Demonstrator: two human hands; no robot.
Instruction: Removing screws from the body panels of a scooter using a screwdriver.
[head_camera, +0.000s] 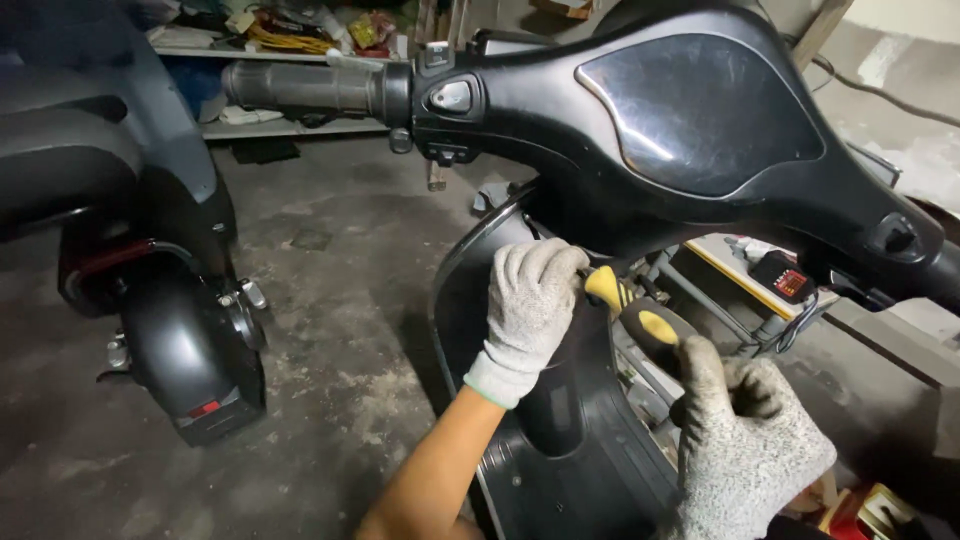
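Note:
A black scooter fills the right half, with its handlebar cover (690, 110) on top and the front leg shield panel (560, 430) below. My left hand (528, 305), in a grey knit glove, grips the upper edge of that panel just under the handlebar. My right hand (745, 455), gloved too, is closed on the end of a yellow and black screwdriver (632, 313). The screwdriver's tip points up and left toward my left hand and is hidden behind it.
A second dark scooter (170, 330) stands at the left with its rear mudguard near the concrete floor (340, 300). The left handlebar grip (300, 88) juts out at the top. Cluttered shelves (290, 40) line the back wall. A small device with a red display (783, 278) sits at the right.

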